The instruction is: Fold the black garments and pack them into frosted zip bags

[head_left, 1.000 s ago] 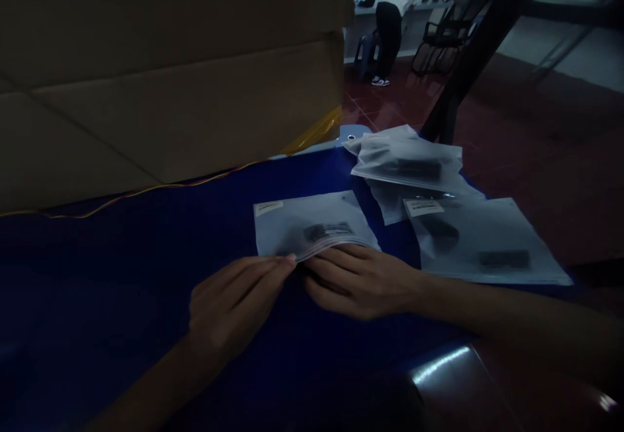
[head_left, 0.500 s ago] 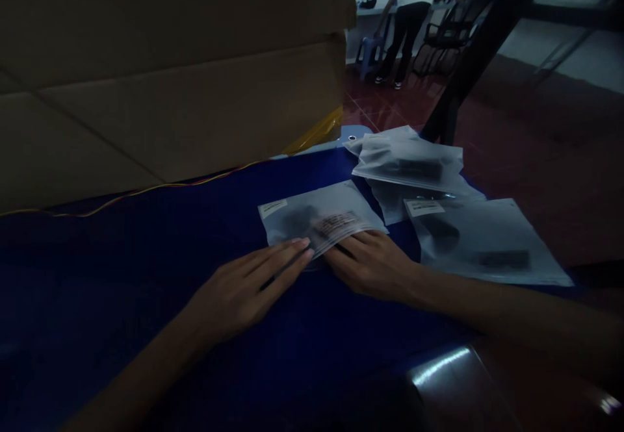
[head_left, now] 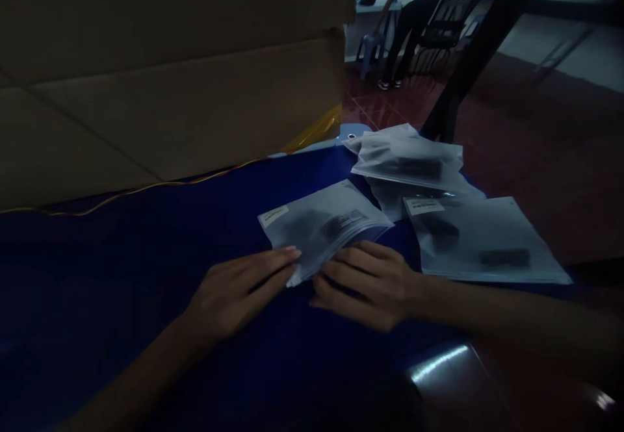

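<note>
- The frosted plastic bag (head_left: 325, 223) lies on the blue table (head_left: 146, 256), just beyond both hands. Its near corner sits in the gap between them.
- The bag's long axis runs from the left, where its white label is, toward the far right, so its near edge slants across in front of the right hand (head_left: 365, 282).
- The left hand (head_left: 238, 289) has its fingers stretched out and close together, with the tips resting on the bag's near corner. The thumb is hidden, so I cannot tell whether it pinches the bag.
- The right hand's fingers are loosely curled and touch the slanting near edge. The dim light hides whether they grip it.
- Both hands are equally close to the bag, the left at the corner and the right along the edge.
- A flat bag (head_left: 487, 240) lies to the right, with a pile of bags (head_left: 409, 159) beyond it.
- A cardboard box (head_left: 170, 75) stands at the far left, with a thin wire (head_left: 146, 188) at its foot.
</note>
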The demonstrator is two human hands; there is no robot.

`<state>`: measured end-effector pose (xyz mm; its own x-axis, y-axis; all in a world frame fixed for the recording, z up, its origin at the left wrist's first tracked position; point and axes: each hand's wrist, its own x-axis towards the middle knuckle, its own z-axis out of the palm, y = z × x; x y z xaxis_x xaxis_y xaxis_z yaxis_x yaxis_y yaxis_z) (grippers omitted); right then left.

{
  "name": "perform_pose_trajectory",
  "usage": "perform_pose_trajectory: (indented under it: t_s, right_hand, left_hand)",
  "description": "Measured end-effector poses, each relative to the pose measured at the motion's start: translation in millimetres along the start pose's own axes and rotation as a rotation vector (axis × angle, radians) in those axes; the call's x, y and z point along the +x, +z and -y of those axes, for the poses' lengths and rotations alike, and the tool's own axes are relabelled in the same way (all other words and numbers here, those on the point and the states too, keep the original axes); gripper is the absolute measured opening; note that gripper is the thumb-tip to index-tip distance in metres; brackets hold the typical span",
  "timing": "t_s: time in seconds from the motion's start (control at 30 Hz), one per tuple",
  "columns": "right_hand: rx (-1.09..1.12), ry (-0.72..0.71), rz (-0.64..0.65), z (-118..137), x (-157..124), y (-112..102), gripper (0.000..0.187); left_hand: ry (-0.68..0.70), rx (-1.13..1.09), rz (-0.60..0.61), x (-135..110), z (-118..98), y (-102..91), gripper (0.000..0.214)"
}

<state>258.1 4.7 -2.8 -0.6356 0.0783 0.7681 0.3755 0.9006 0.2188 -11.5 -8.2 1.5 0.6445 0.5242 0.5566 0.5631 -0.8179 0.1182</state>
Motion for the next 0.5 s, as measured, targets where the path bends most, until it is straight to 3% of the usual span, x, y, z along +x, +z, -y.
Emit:
perform_pose_trajectory:
  t_s: [0.07, 0.2, 0.4, 0.5]
  right_hand:
    - [0.02, -0.064, -0.019, 4.2, 0.8, 0.5, 0.009]
    - [0.104, -0.15, -0.054, 10.9, 2.0, 2.5, 0.009]
    - [0.176, -0.07, -0.14, 16.0, 7.9, 6.1, 0.019]
    - [0.158, -0.026, -0.092, 15.8, 11.2, 4.8, 0.025]
  left_hand:
    - [0.125, -0.015, 0.08, 1.6, -6.8, -1.0, 0.035]
    - [0.189, -0.017, 0.082, 7.4, -22.5, -3.0, 0.029]
    - [0.185, -0.029, 0.039, 6.0, -23.4, 3.7, 0.046]
    - [0.178, -0.034, 0.003, 3.5, -20.9, 7.8, 0.052]
